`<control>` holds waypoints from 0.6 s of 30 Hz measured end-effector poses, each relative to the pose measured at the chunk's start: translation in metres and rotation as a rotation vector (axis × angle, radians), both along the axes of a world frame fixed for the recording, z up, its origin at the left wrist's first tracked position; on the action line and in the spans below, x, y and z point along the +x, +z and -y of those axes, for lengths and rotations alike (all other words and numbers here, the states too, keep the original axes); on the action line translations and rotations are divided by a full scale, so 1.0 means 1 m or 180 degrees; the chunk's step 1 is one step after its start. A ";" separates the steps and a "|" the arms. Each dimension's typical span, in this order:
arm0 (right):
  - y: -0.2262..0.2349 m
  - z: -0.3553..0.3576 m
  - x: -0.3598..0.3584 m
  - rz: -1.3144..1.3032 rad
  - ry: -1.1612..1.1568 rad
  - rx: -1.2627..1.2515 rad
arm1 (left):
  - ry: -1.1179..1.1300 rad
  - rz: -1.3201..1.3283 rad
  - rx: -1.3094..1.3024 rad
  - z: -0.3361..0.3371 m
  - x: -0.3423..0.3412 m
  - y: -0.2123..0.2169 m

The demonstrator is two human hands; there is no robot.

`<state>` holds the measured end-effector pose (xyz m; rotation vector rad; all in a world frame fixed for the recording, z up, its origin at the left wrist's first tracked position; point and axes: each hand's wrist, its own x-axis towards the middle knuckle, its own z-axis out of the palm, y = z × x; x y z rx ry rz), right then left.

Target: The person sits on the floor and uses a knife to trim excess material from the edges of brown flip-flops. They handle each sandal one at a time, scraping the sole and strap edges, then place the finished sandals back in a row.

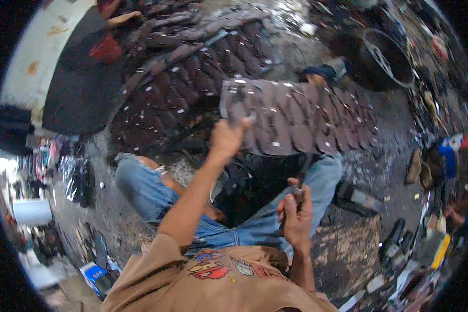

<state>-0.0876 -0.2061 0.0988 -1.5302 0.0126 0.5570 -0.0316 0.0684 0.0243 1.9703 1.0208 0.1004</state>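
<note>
Across my knees at mid-view lies a flat board with a row of brown sandal soles side by side, dark straps showing on several. My left hand is at the board's left edge, its fingers closed and blurred by motion; it seems to grip that edge. Near my right thigh, my right hand is closed around a thin tool. Its narrow dark shaft points up toward the near side of the board; the tip is hard to make out.
More brown sandals lie in rows beyond the board to the left. A dark round tub stands far right, near another foot or hand. Shoes and scraps cover the right floor; a blue box sits at lower left.
</note>
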 end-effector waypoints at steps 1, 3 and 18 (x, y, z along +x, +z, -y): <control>0.000 0.006 -0.006 -0.0101 0.0093 -0.0013 | 0.0057 0.0271 -0.0541 0.009 -0.007 0.041; -0.004 0.007 -0.017 -0.0121 0.0383 -0.0115 | -0.0008 -0.0183 0.0002 -0.010 -0.014 0.027; -0.027 -0.032 -0.022 0.0187 0.0829 -0.0635 | 0.0604 0.0271 -0.1487 0.004 -0.002 0.036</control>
